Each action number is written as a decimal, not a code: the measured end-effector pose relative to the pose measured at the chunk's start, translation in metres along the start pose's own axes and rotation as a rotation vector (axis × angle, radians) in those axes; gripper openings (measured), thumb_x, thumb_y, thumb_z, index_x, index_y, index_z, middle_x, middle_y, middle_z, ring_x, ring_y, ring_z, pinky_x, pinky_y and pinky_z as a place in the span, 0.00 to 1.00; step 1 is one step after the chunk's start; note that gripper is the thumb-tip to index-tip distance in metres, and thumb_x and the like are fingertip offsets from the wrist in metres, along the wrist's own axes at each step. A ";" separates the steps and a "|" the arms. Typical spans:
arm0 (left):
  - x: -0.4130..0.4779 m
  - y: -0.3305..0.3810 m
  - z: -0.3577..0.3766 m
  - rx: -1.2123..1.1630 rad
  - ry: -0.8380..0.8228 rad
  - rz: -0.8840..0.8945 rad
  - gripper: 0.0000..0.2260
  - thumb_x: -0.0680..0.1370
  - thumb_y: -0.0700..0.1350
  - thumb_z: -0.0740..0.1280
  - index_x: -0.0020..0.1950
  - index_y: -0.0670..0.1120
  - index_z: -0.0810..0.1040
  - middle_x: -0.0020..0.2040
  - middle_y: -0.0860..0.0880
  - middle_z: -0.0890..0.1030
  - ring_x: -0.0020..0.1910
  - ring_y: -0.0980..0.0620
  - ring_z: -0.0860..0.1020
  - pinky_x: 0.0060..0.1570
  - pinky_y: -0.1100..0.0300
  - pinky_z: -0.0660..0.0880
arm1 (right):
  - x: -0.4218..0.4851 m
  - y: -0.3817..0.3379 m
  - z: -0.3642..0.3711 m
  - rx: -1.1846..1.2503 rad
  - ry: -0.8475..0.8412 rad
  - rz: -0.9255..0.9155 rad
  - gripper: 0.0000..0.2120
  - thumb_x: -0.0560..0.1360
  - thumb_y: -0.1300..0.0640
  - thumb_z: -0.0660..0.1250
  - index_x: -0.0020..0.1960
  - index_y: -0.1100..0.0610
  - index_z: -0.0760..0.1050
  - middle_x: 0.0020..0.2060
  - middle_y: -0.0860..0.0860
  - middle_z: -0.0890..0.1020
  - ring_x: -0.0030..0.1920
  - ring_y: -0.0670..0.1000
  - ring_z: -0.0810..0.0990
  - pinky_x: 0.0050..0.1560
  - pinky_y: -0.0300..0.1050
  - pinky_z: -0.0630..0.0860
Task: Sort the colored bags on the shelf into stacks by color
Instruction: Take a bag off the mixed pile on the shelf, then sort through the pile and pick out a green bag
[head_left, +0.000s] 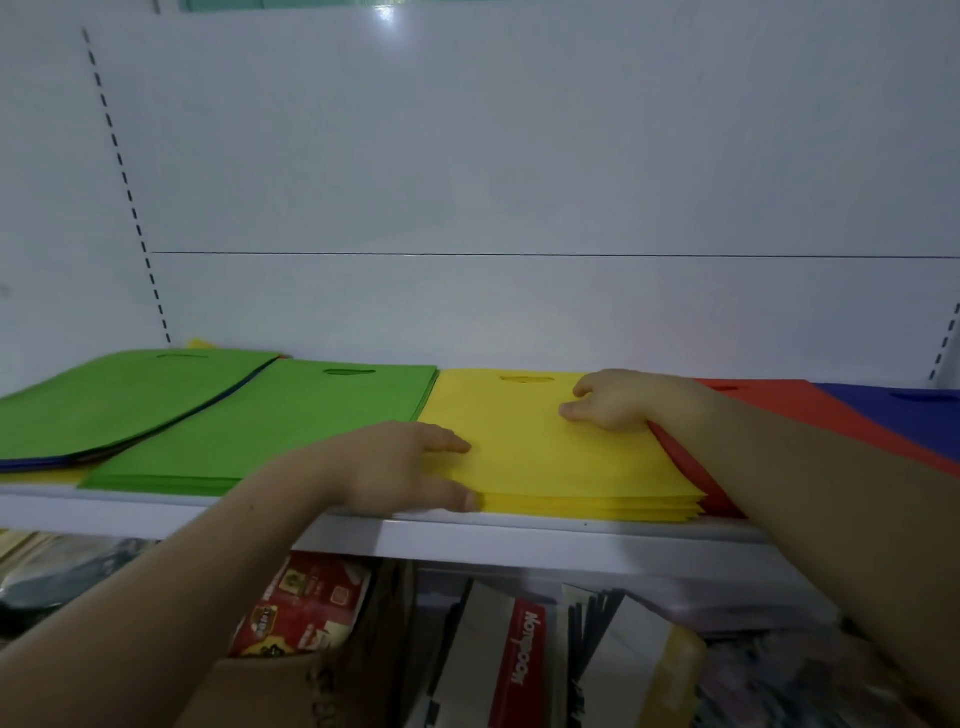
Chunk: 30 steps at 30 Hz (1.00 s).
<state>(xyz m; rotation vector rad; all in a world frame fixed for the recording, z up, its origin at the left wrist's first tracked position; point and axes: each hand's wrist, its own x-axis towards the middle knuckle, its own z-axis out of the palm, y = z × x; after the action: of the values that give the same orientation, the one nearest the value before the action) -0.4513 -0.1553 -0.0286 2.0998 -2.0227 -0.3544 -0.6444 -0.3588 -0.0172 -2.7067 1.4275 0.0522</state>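
shelf stock, one tier – white metal shelf (519, 540) against a white back panel (519, 182), with flat die-cut-handle bags laid out in a row. item one, far left: mixed pile (114, 400), a green bag on top, blue and other dark edges showing beneath it at the front, overlapping the neighbour's left side. item two: green stack (270, 426), squared, handle hole toward the back. item three, centre: yellow stack (545, 457), several bags deep, front edges slightly stepped at the shelf lip, touching the green stack on its left. item four: red stack (810, 410), just beside the yellow, partly hidden by our right forearm. item five, far right: blue stack (893, 415), cut off by the frame edge. our left hand (395, 462) is at the yellow stack's front-left corner, fingers lying over the top and thumb set against the front edge, pinching that corner. our right hand (618, 400) rests on the yellow stack's upper right part, fingers bent with the tips on the top bag – we cannot tell whether it grasps the right edge, as the thumb is hidden. below the shelf: a red printed packet (301, 603), a cardboard box (260, 691) and a red-and-white carton (519, 660), all blurred.
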 end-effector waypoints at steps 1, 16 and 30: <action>-0.001 -0.001 -0.003 -0.007 0.022 -0.013 0.31 0.71 0.63 0.68 0.72 0.59 0.64 0.74 0.55 0.62 0.72 0.54 0.63 0.69 0.58 0.60 | 0.004 -0.005 -0.004 0.001 0.015 -0.019 0.32 0.79 0.37 0.54 0.75 0.57 0.60 0.75 0.53 0.62 0.74 0.54 0.61 0.71 0.48 0.60; -0.098 -0.120 -0.053 -0.009 0.293 -0.170 0.28 0.75 0.59 0.65 0.73 0.54 0.63 0.74 0.53 0.63 0.72 0.52 0.63 0.67 0.60 0.59 | 0.019 -0.195 -0.019 0.105 0.166 -0.219 0.32 0.79 0.40 0.58 0.75 0.58 0.59 0.74 0.55 0.63 0.72 0.56 0.64 0.66 0.45 0.63; -0.231 -0.316 -0.102 -0.015 0.389 -0.381 0.29 0.76 0.60 0.63 0.74 0.52 0.62 0.74 0.50 0.65 0.72 0.50 0.63 0.67 0.56 0.62 | 0.054 -0.429 0.005 0.123 0.109 -0.274 0.32 0.79 0.40 0.57 0.76 0.58 0.59 0.75 0.55 0.62 0.73 0.56 0.62 0.69 0.45 0.61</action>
<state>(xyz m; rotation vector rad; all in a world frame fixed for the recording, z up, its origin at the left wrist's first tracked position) -0.1269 0.0861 -0.0222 2.3215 -1.4032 -0.0090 -0.2606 -0.1614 -0.0015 -2.8095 1.0314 -0.1963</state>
